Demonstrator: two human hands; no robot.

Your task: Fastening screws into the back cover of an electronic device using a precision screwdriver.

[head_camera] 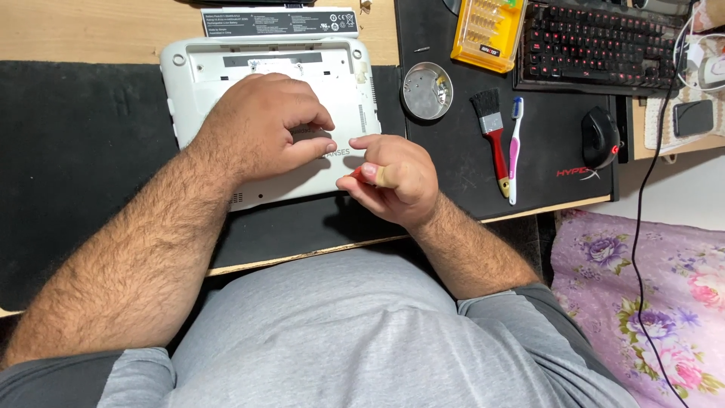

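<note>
White plastic laptop point(219, 64) lies bottom-up on a black desk mat point(75, 136), battery bay bare along its far edge. Left hand point(264, 125) rests flat on the laptop's underside, fingers curled down, thumb stretched toward the near right corner; it grips nothing. Right hand point(396, 177) sits at that same corner, fingers pinched together on a small red-handled tool point(356, 174), mostly hidden, its tip not visible; a tan bandage wraps one finger. The hands are just beside each other.

Long black battery pack point(279, 21) lies on the wooden desk just past the laptop. Round shallow metal dish point(427, 91) sits right of the laptop and holds a few tiny bits near its right wall, too small to tell. Yellow clear-lidded plastic bit case point(489, 30) holds rows of metal bits. Red-handled black-bristle brush point(492, 128) and pink-white toothbrush point(514, 147) lie side by side near the dish. Black mouse point(600, 136) and red-backlit black keyboard point(596, 45) farther right.
</note>
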